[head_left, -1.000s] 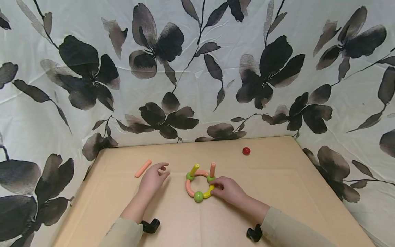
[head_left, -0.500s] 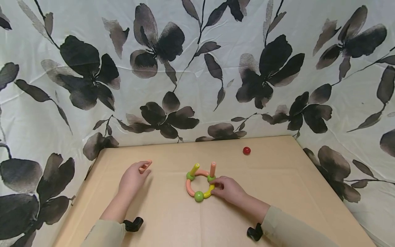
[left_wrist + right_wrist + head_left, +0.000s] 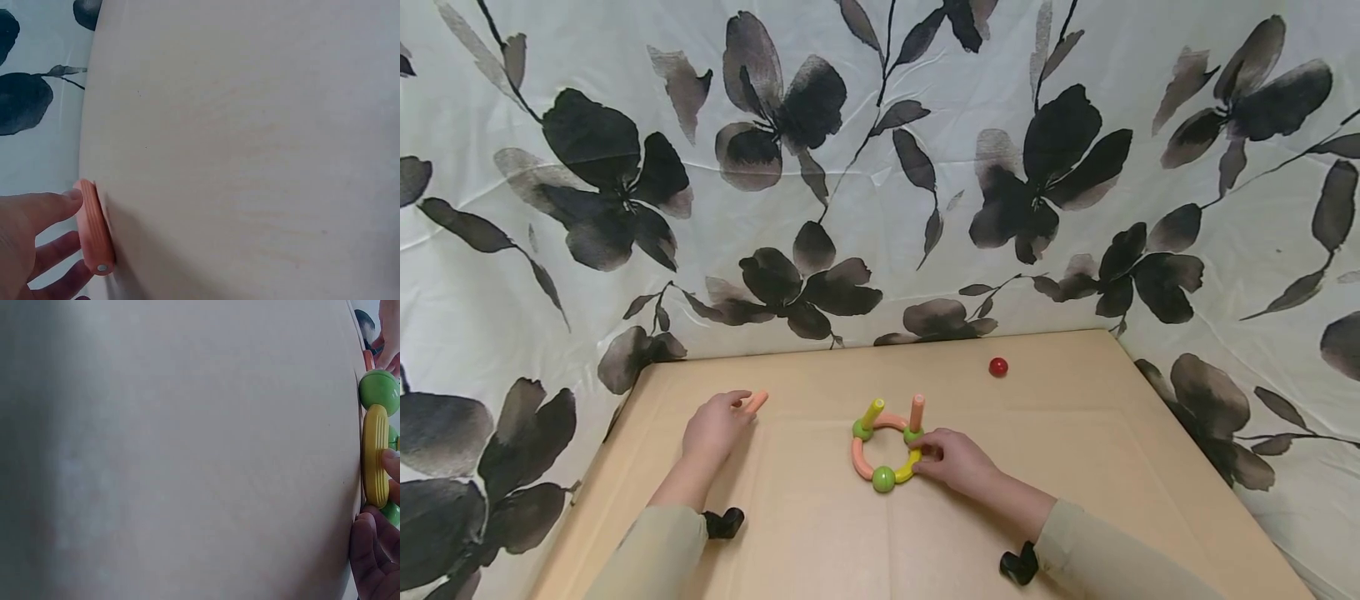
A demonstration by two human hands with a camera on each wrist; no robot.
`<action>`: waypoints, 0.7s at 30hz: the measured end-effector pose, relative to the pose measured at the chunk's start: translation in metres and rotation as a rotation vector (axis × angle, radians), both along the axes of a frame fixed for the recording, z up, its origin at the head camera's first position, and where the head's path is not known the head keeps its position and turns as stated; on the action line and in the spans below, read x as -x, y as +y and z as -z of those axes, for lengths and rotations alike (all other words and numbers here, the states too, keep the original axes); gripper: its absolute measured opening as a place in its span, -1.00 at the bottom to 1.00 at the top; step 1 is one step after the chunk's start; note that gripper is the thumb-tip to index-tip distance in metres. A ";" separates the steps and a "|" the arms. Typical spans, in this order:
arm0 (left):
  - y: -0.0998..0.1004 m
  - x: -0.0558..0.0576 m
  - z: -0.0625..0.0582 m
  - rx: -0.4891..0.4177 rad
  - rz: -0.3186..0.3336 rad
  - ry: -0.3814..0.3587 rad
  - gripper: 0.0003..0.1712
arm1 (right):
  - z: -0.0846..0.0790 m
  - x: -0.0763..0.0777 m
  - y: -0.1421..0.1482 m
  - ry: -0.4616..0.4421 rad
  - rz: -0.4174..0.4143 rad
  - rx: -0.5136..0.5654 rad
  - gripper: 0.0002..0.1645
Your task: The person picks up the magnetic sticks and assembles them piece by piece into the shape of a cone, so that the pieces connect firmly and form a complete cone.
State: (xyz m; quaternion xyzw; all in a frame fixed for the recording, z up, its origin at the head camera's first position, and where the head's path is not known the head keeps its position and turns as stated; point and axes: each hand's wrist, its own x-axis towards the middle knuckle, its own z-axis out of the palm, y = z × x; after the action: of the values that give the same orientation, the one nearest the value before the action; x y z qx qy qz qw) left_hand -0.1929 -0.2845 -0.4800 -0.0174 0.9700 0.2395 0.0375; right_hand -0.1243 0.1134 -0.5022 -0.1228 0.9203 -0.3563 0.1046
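My left hand (image 3: 713, 427) pinches a salmon-coloured magnetic stick (image 3: 757, 402) at the table's left side. In the left wrist view the thumb presses one side of that ribbed stick (image 3: 96, 234), fingers behind it. A ring of curved magnetic sticks and green balls lies mid-table. My right hand (image 3: 958, 461) grips the ring's yellow curved stick (image 3: 375, 459) on its right side. A green ball (image 3: 883, 478) forms the ring's near point. From its two far balls rise a straight yellow stick (image 3: 873, 412) and a straight salmon stick (image 3: 917, 412).
A red ball (image 3: 997, 367) lies near the back edge of the tan table (image 3: 1060, 417), right of the ring. White cloth (image 3: 925, 292) with dark flowers hangs behind and at both sides. Each wrist carries a black camera mount (image 3: 724, 523).
My left hand has moved left to the loose salmon stick and taken hold of it. The right hand has kept its grip on the ring, which stands where it was.
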 end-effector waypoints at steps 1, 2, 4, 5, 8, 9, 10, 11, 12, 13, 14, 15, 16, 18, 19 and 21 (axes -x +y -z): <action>0.000 0.002 0.001 0.006 0.004 -0.010 -0.47 | 0.000 -0.001 0.000 0.001 0.003 0.001 -0.66; 0.000 0.003 0.002 0.012 0.008 -0.018 -0.46 | 0.001 -0.001 0.000 0.002 0.005 0.001 -0.66; 0.000 0.005 0.004 0.020 0.016 -0.034 -0.46 | 0.001 -0.002 -0.001 0.005 0.008 0.000 -0.66; 0.000 0.006 0.005 0.023 0.018 -0.042 -0.46 | 0.001 -0.003 -0.001 0.009 0.006 0.001 -0.66; 0.000 0.009 0.008 0.023 0.010 -0.061 -0.49 | 0.002 -0.001 0.000 0.007 0.000 -0.002 -0.65; 0.001 0.010 0.009 0.022 0.008 -0.065 -0.50 | 0.002 0.000 0.000 0.009 -0.004 -0.003 -0.65; 0.001 0.011 0.009 0.020 0.003 -0.068 -0.50 | 0.003 0.002 0.000 0.005 -0.004 -0.004 -0.65; 0.001 0.011 0.009 0.019 0.001 -0.070 -0.51 | 0.003 0.003 0.001 0.004 -0.006 -0.005 -0.65; 0.001 0.012 0.009 0.016 -0.004 -0.073 -0.51 | 0.003 0.005 0.001 -0.003 -0.004 -0.006 -0.65; 0.001 0.012 0.009 0.013 -0.009 -0.071 -0.51 | 0.004 0.006 0.002 -0.006 -0.009 -0.003 -0.65; 0.001 0.012 0.009 0.011 -0.013 -0.068 -0.51 | 0.004 0.007 0.002 -0.015 -0.009 -0.001 -0.65; 0.001 0.012 0.009 0.008 -0.017 -0.066 -0.50 | 0.004 0.009 0.002 -0.015 -0.015 0.003 -0.65; 0.001 0.012 0.008 0.004 -0.020 -0.061 -0.50 | 0.004 0.010 0.003 -0.019 -0.016 0.003 -0.65; 0.001 0.012 0.007 -0.002 -0.022 -0.046 -0.50 | 0.004 0.013 0.004 -0.022 -0.022 0.007 -0.65; 0.002 0.012 0.007 -0.006 -0.023 -0.037 -0.50 | 0.004 0.014 0.005 -0.022 -0.026 0.011 -0.64; 0.004 0.012 0.005 -0.015 -0.023 -0.027 -0.50 | 0.003 0.017 0.007 -0.019 -0.030 0.012 -0.64</action>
State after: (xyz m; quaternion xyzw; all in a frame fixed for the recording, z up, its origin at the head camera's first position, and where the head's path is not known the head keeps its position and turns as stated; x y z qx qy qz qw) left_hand -0.2052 -0.2803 -0.4846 -0.0313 0.9673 0.2470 0.0478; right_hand -0.1408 0.1207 -0.5056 -0.1339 0.9151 -0.3615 0.1178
